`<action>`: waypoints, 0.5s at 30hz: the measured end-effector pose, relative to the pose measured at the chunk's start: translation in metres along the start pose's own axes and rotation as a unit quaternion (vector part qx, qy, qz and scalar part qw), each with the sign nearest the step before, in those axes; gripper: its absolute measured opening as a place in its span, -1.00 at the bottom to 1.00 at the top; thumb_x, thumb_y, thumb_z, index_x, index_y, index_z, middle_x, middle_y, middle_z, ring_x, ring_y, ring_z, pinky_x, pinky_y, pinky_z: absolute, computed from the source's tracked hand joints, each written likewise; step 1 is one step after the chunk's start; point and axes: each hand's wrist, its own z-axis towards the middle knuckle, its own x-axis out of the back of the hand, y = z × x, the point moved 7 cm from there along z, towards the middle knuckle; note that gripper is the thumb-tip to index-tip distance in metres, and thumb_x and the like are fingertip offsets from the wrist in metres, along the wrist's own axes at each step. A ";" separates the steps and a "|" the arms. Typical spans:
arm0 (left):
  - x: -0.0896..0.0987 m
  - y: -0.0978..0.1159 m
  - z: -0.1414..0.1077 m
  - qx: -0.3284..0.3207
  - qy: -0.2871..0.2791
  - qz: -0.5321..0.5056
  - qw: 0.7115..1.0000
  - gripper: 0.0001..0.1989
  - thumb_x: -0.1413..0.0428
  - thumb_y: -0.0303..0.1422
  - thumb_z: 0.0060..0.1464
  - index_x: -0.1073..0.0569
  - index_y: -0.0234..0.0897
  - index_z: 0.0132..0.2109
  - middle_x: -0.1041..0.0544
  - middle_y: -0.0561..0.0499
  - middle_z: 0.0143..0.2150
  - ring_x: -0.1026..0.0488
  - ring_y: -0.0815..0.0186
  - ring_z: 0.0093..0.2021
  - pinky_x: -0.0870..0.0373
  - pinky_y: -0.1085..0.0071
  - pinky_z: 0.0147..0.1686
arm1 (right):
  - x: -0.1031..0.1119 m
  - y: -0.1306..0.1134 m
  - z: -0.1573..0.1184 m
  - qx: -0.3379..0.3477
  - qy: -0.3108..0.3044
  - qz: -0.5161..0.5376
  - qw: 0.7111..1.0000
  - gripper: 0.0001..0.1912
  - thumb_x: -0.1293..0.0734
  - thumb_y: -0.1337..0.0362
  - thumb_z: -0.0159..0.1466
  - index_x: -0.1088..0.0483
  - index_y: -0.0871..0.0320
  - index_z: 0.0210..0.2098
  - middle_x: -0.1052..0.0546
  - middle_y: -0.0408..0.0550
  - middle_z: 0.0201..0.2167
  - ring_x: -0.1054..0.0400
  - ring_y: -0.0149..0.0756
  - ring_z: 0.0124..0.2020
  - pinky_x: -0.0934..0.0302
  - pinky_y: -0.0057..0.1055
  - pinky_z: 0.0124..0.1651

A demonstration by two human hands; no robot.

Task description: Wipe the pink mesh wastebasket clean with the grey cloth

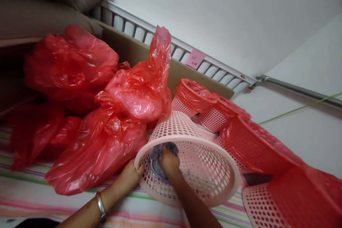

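Note:
A pale pink perforated plastic basket lies tipped over, its wide mouth facing me. At the left of its rim, my left hand is closed, with a silver bangle on the wrist. My right hand reaches inside the basket, its fingers closed on a grey fluffy cloth against the inner wall near the bottom. The far side of the cloth and some of the right fingertips are hidden.
Stuffed red plastic bags crowd the left. Baskets lined with red bags stand in a row on the right. Behind are a white rail and a pink note. Beneath lies a striped sheet.

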 end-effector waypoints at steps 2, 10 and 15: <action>0.001 -0.002 0.000 -0.008 0.003 -0.011 1.000 -0.63 0.05 -0.24 0.04 -0.45 -0.42 -0.12 -0.58 -0.17 -0.17 -0.47 0.08 -0.09 -0.35 0.24 -0.03 | -0.004 -0.009 -0.039 0.020 -0.006 -0.005 1.000 -0.58 -0.16 0.41 0.15 -0.30 0.23 0.01 -0.53 0.10 -0.25 -0.42 -0.16 -0.23 -0.24 -0.34 -0.20; -0.004 -0.014 0.001 0.037 0.005 -0.032 0.999 -0.67 0.03 -0.19 0.04 -0.46 -0.39 -0.27 -0.56 -0.04 -0.44 -0.49 0.23 -0.45 -0.45 0.32 -0.36 | -0.017 -0.016 -0.103 0.037 -0.024 0.023 0.999 -0.52 -0.17 0.40 0.12 -0.26 0.21 0.06 -0.48 0.10 -0.11 -0.36 -0.17 -0.08 -0.19 -0.35 -0.05; -0.008 -0.017 -0.001 0.080 -0.017 -0.034 0.996 -0.68 0.05 -0.22 0.07 -0.42 -0.35 -0.14 -0.49 0.02 -0.50 -0.38 0.38 -0.68 -0.27 0.51 -0.75 | -0.007 -0.008 -0.040 -0.034 0.048 0.045 0.997 -0.59 -0.05 0.42 0.22 -0.30 0.21 0.01 -0.52 0.08 -0.17 -0.42 -0.24 -0.17 -0.23 -0.39 -0.14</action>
